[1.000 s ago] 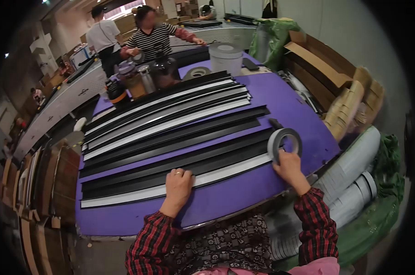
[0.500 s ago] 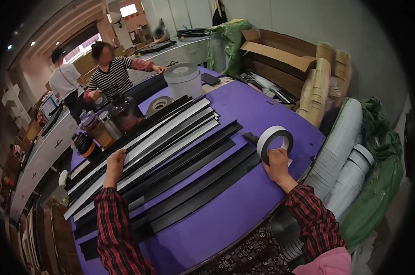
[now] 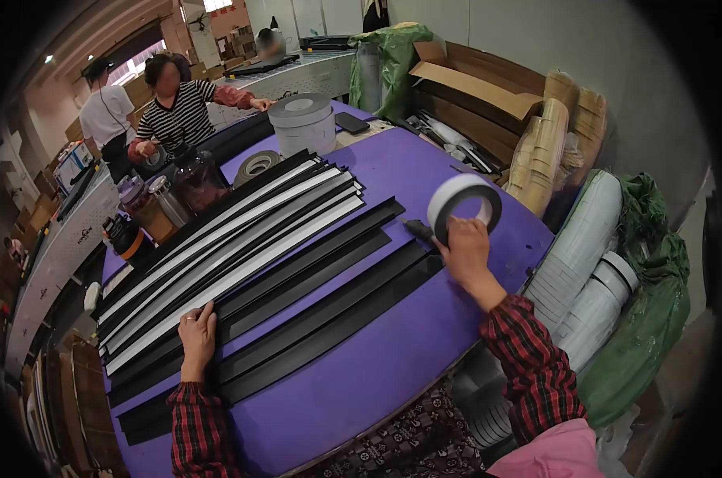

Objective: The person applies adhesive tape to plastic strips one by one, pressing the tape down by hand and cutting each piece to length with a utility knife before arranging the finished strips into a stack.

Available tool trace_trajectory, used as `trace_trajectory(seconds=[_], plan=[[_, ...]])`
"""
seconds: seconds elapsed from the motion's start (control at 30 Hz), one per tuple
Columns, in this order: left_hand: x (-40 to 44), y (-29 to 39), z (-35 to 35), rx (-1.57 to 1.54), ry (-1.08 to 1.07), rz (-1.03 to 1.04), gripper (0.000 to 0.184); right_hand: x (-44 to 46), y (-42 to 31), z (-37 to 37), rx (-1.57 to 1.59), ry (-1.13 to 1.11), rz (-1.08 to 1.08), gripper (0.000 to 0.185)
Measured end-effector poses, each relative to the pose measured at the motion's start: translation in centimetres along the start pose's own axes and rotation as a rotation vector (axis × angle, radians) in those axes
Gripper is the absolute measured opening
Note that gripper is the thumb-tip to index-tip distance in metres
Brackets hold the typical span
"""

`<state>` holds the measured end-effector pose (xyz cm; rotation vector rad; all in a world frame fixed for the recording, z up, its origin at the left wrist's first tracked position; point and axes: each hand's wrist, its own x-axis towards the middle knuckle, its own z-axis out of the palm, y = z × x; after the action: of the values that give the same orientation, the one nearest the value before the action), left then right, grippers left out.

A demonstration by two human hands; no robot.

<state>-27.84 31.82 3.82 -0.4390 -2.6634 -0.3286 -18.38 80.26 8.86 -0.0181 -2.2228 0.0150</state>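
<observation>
My right hand [image 3: 466, 243] is closed on a roll of tape [image 3: 438, 205], white on the outer face with a dark side, held over the table's right part. Just left of that hand lies a small dark tool [image 3: 416, 229], its kind unclear, by the strip ends. My left hand [image 3: 197, 333] has bent fingers at the near edge of the strip bundle, on a black strip [image 3: 245, 307]; its fingertips are partly hidden. Several strips with white faces [image 3: 273, 239] lie bundled beyond it. Nearer to me, more black angled strips [image 3: 329, 338] lie on the purple table [image 3: 361, 378].
Large tape rolls [image 3: 301, 127], a flat roll [image 3: 257, 166], a phone [image 3: 351, 123] and several bottles [image 3: 170, 203] stand along the far side. Wrapped rolls [image 3: 580, 239] and a cardboard box [image 3: 480, 84] border the right. A co-worker in stripes [image 3: 178, 111] stands across the table.
My left hand has moved from the white-faced strips down to the bundle's near edge. My right hand has shifted up and left with the tape roll, which is blurred. The view has shifted slightly.
</observation>
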Motion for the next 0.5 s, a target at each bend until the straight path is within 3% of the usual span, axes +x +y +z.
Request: trace_trajectory(seconds=[0.1, 0.2, 0.27, 0.37, 0.43, 0.5], plan=[[-0.5, 0.7, 0.0, 0.027, 0.008, 0.011, 0.027, 2.1, 1.6, 4.4, -0.061, -0.538, 0.162, 0.032], [-1.5, 2.8, -1.8, 0.022, -0.133, -0.062, 0.031, 3.0, 3.1, 5.4, 0.032, -0.650, 0.188, 0.032], [-2.4, 3.7, -2.4, 0.030, -0.167, -0.086, 0.032, 3.6, 3.6, 4.6, -0.031, -0.626, 0.181, 0.032], [-3.4, 4.6, -2.6, 0.078, -0.042, 0.023, 0.032, 3.7, 5.8, 4.8, -0.092, -0.592, 0.218, 0.036], [-3.3, 5.6, -2.6, -0.164, -0.089, 0.170, 0.030, 3.5, 6.3, 4.5, -0.055, -0.594, 0.303, 0.033], [-3.2, 6.2, -2.2, -0.067, -0.013, 0.185, 0.026, 3.4, 6.1, 4.0, -0.037, -0.558, 0.302, 0.034]])
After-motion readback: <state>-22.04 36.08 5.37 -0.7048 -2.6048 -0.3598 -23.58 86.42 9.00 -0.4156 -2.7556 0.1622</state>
